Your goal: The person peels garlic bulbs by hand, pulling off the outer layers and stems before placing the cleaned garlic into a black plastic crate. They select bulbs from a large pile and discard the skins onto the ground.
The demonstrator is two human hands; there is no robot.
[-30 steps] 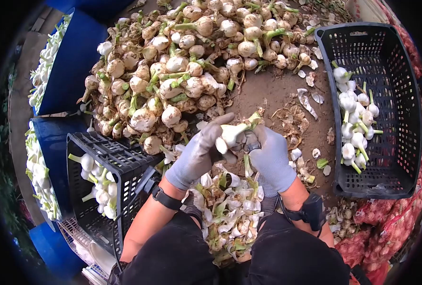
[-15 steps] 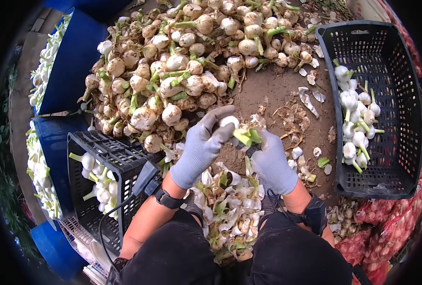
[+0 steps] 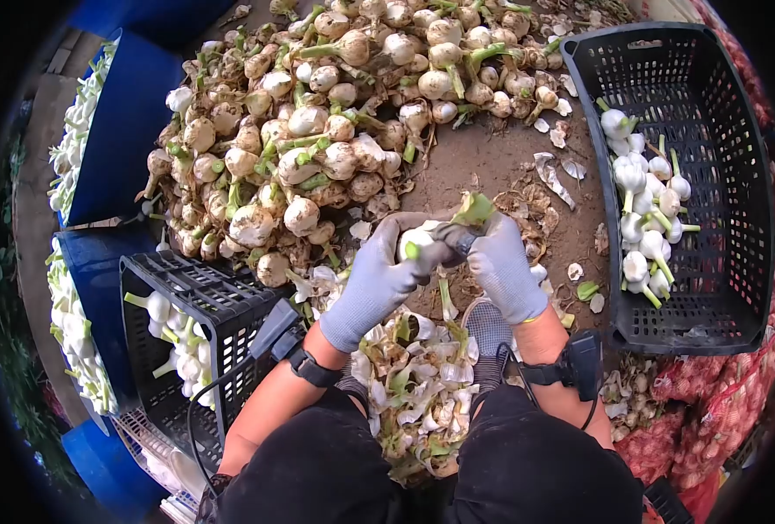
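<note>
A white garlic bulb (image 3: 416,243) with a short green stem end sits in my left hand (image 3: 383,275), whose gloved fingers are closed around it. Beside it, my right hand (image 3: 502,269) is closed, gripping a pale green garlic leaf (image 3: 473,210) that sticks up from its fingers. A small dark object (image 3: 461,238) shows at the right fingertips; I cannot make out its kind. The two hands almost meet. Below them, between the feet, lies a heap of peeled garlic skins (image 3: 418,384).
A large pile of soil-stained garlic (image 3: 309,140) spreads ahead. At right stands a black crate (image 3: 693,327) with cleaned bulbs; another black crate (image 3: 204,284) is tilted at left. Blue containers (image 3: 130,122) of garlic line the left side. Red net sacks (image 3: 723,419) lie at lower right.
The bulb has turned in my left hand, its stem end now pointing down. My right hand has moved up slightly, with the leaf now raised above the bulb. The view has shifted slightly.
</note>
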